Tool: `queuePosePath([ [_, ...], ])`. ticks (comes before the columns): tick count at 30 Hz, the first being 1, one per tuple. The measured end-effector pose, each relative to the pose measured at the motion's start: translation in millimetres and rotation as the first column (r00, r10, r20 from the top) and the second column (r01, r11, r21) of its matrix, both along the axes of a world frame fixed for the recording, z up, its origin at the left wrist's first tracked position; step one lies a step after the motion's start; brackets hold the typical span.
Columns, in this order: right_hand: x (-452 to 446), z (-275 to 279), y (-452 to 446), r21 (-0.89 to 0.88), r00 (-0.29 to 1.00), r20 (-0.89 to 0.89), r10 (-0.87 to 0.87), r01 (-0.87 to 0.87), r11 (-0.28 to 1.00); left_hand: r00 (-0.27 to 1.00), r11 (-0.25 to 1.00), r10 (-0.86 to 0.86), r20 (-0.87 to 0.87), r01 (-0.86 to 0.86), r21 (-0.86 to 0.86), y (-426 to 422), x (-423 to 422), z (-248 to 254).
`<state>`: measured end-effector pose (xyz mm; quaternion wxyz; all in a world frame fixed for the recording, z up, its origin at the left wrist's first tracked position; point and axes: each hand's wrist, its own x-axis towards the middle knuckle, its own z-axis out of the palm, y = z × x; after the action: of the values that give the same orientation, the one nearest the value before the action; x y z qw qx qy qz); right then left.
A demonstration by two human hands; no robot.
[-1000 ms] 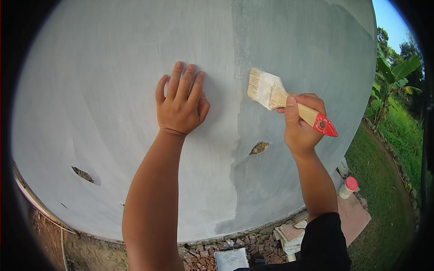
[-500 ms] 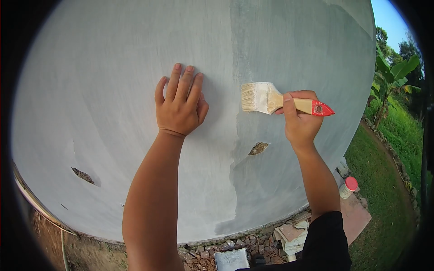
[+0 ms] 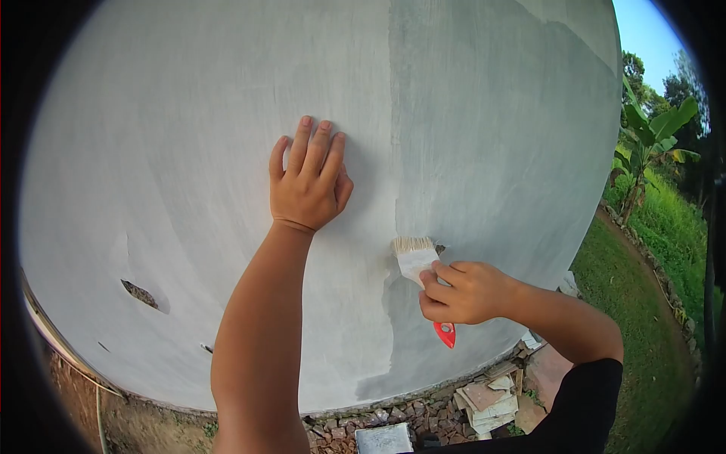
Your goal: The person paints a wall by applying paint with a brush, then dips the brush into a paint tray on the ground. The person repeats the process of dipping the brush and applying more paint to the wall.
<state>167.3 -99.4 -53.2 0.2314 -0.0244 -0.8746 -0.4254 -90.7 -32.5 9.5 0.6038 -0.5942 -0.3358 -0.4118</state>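
My left hand (image 3: pixel 308 178) rests on the pale grey wall (image 3: pixel 204 136), its fingers stretched upward and slightly apart, holding nothing. In my right hand (image 3: pixel 473 293) is a wide paintbrush (image 3: pixel 417 262), gripped around its handle. The brush has pale bristles, a white-coated ferrule and a red handle end that points down. Its bristles face up and touch the wall beside the edge between the lighter area on the left and the darker grey area (image 3: pixel 499 136) on the right. A chipped hole in the wall is partly hidden behind the brush.
Another chipped hole (image 3: pixel 141 294) lies low on the left of the wall. At the wall's foot are broken stones (image 3: pixel 348 433), a white tray (image 3: pixel 384 439) and stacked tile pieces (image 3: pixel 488 401). Grass (image 3: pixel 631 325) and a banana plant (image 3: pixel 643 144) stand to the right.
My right hand has moved down and left with the paintbrush, turning it from sideways to bristles up. My left hand stays on the wall; the view has shifted slightly.
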Motion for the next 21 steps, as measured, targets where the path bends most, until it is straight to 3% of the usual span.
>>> queuePosePath([
  [2,-2.2,28.0,-10.6,-0.357,0.996,-0.053,-0.065,0.042,0.933,1.000,1.000,-0.008,-0.003,0.008,0.000,-0.6,-1.0,-1.4],
  [4,-1.5,91.2,-11.5,-0.274,0.977,-0.168,-0.132,0.082,0.958,1.000,1.000,0.005,-0.002,-0.005,-0.010,-0.6,-0.3,-0.6],
  [7,8.7,178.0,-4.6,-0.140,0.882,-0.470,-0.042,-0.028,0.990,1.000,1.000,-0.019,0.005,0.019,-0.013,-1.9,0.7,-0.4],
  [8,10.9,193.1,2.8,-0.130,0.883,-0.467,-0.036,-0.028,0.991,1.000,1.000,-0.018,0.008,0.018,-0.003,-1.2,0.2,-0.4],
  [10,13.5,210.9,13.9,0.179,0.845,-0.511,0.159,-0.076,0.981,0.999,0.999,-0.035,0.004,0.035,0.000,-0.2,0.3,-1.1],
  [13,8.1,149.8,17.6,0.232,0.957,-0.266,-0.119,0.184,0.955,0.999,0.999,-0.051,0.005,0.051,-0.003,-1.9,0.8,-0.1],
  [15,2.4,75.6,22.1,0.372,0.995,-0.071,-0.063,0.085,0.924,0.998,0.998,-0.060,0.006,0.060,0.007,-1.7,1.0,0.6],
  [17,1.5,16.0,5.7,0.209,0.997,0.073,-0.004,-0.011,0.978,0.998,0.998,-0.068,0.008,0.068,0.017,-0.9,1.0,0.5],
  [18,-0.5,7.4,-1.9,0.083,0.994,0.108,0.029,-0.038,0.996,0.998,0.998,-0.064,0.006,0.064,0.022,-0.4,1.1,0.9],
  [19,0.7,13.2,0.6,0.089,0.993,0.111,0.028,-0.038,0.995,0.998,0.998,-0.058,0.002,0.058,0.022,-0.5,1.1,0.2],
  [20,-0.1,29.6,2.0,-0.191,0.999,0.038,-0.029,0.036,0.981,0.998,0.998,-0.058,0.003,0.058,0.026,-1.0,1.0,-0.5],
  [21,-0.9,51.1,2.7,-0.459,0.994,-0.018,-0.105,0.085,0.884,0.997,0.997,-0.076,0.004,0.076,0.019,-1.4,1.1,-0.2],
])
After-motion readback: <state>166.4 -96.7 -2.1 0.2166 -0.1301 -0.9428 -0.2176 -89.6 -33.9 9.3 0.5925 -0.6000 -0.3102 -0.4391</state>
